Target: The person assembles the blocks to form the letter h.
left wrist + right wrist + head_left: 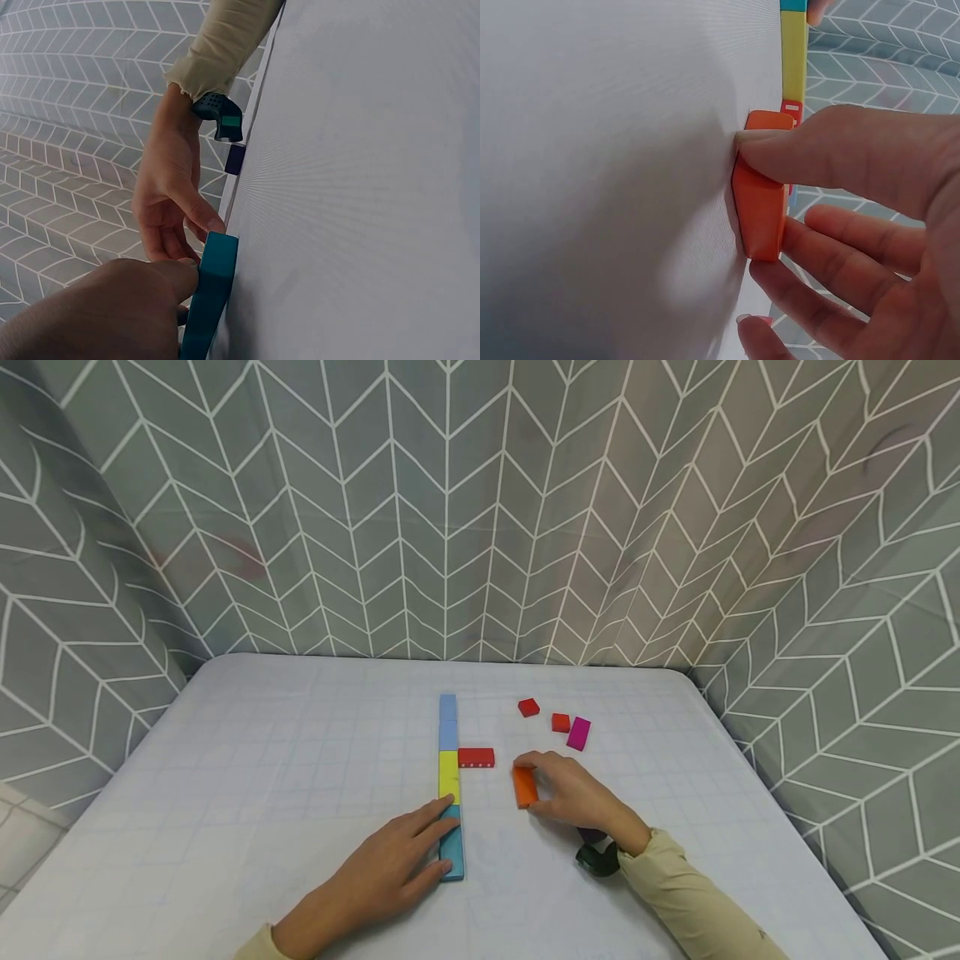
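Blocks laid end to end form a straight column: light blue blocks (447, 720) at the far end, a yellow block (448, 775) after them, and a teal block (453, 847) nearest me. My left hand (390, 864) rests on the teal block, fingers extended over its top and thumb by its near end. A red block (476, 758) with small light marks along one side joins the column's right side, beside the yellow block. To the right of it, my right hand (577, 789) pinches an orange block (761, 214) between thumb and fingertips, close over the white surface.
Two small red blocks (528, 707) (560, 722) and a magenta block (578, 733) lie loose at the back right of the white-covered table (300, 735). A dark device (597, 860) sits at my right wrist. Patterned grey curtains (450, 527) stand behind and at the sides.
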A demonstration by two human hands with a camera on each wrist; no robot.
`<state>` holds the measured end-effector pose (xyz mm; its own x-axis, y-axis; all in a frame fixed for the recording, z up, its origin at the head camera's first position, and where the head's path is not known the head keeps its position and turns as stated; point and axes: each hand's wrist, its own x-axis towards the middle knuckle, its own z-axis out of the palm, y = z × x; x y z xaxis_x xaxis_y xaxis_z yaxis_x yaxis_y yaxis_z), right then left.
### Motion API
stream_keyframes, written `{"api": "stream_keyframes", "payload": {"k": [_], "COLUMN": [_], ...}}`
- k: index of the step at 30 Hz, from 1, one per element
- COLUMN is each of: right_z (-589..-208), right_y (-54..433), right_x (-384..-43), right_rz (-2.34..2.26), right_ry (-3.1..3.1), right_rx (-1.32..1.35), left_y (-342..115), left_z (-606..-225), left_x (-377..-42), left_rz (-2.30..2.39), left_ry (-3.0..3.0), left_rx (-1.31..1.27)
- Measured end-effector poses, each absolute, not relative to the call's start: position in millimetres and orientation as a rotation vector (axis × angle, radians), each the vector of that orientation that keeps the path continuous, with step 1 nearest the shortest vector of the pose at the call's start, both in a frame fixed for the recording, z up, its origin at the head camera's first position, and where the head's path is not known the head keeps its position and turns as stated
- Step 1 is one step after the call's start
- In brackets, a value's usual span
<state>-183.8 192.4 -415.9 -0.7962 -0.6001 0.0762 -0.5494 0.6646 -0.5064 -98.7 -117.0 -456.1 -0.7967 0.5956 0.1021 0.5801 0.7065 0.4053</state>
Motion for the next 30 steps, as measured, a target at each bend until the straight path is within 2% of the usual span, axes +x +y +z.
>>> {"api": "stream_keyframes", "payload": {"k": [30], "right_z": [-418.9], "right_y": [196.1], "right_x": [-185.8], "right_rz": [-0.799], "right_ry": [2.761], "right_rx": [-0.986], "left_y": [-118.6], "left_z": [-456.7], "left_x": [-99.3], "left_rz": [0.68], "left_ry": [2.862], "left_rx": [1.013]}}
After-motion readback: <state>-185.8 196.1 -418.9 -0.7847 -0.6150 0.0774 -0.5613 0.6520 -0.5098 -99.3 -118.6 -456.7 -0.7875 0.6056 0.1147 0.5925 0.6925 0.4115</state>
